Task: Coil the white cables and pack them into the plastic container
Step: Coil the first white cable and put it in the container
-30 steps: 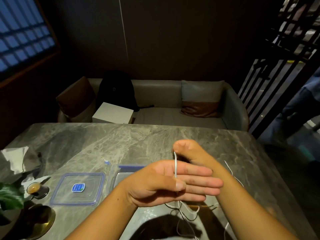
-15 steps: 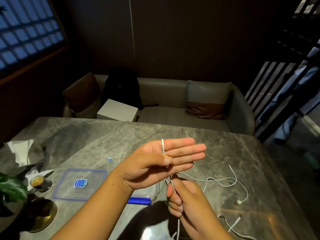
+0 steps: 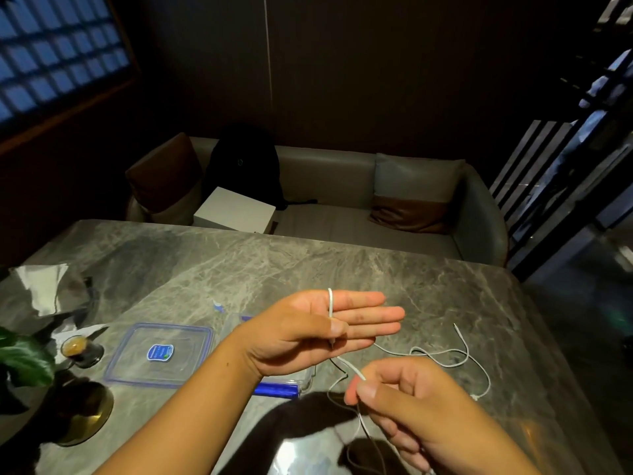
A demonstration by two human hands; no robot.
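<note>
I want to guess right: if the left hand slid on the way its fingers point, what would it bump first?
Probably nothing: the left hand points right, raised above the table. The loose white cable seems to lie lower, though depth is unclear.

**Two Bare Hands and Two Bare Arms**

Only the person's hands and arms show. The left hand (image 3: 308,332) and the right hand (image 3: 404,402) are both bare. The left forearm (image 3: 191,406) and the right forearm (image 3: 479,450) are bare too, all the way down to the bottom edge of the picture. The right thumbnail (image 3: 366,392) is short, plain and a little shiny. One tiny dark dot (image 3: 228,364) sits on the left forearm, close to the wrist.
</note>
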